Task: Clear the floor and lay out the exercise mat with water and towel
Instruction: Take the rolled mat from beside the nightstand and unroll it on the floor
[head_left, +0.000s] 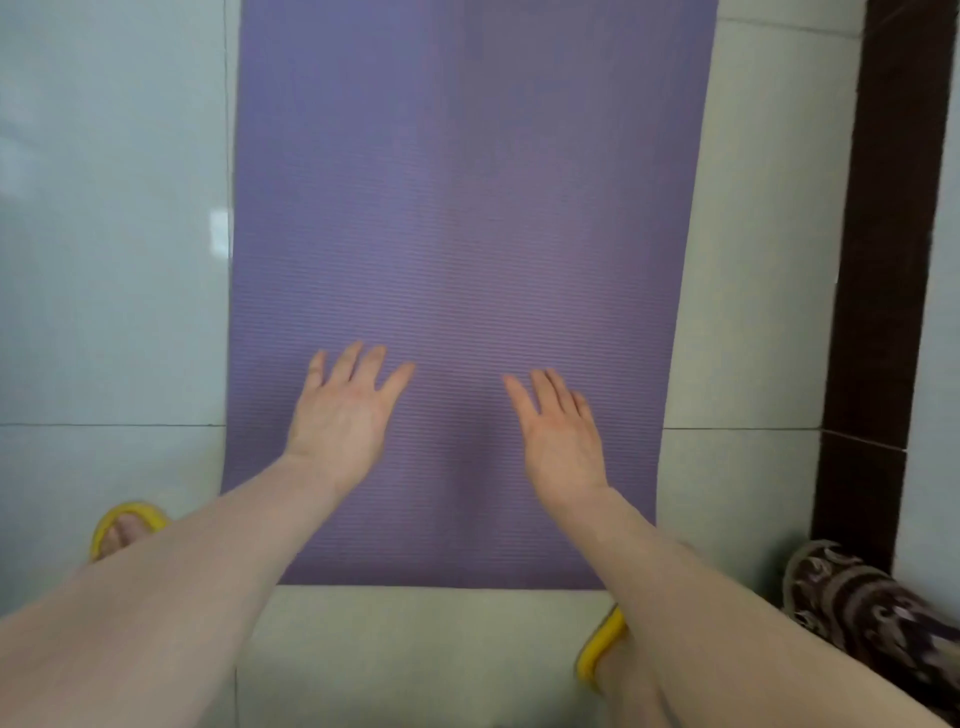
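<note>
Mat (467, 208) far end cut off at top edge

No readable text, label or number anywhere.

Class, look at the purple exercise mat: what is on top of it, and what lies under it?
Over the purple mat are only two open hands, the left hand and right hand; actual contact is unclear. No water or towel shows. It lies on the pale tiled floor; the tiles beneath are covered.

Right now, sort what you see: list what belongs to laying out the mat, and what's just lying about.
For the job:
purple mat
left hand
right hand

Lying about:
patterned cloth item
yellow slippers
dark floor strip
</note>
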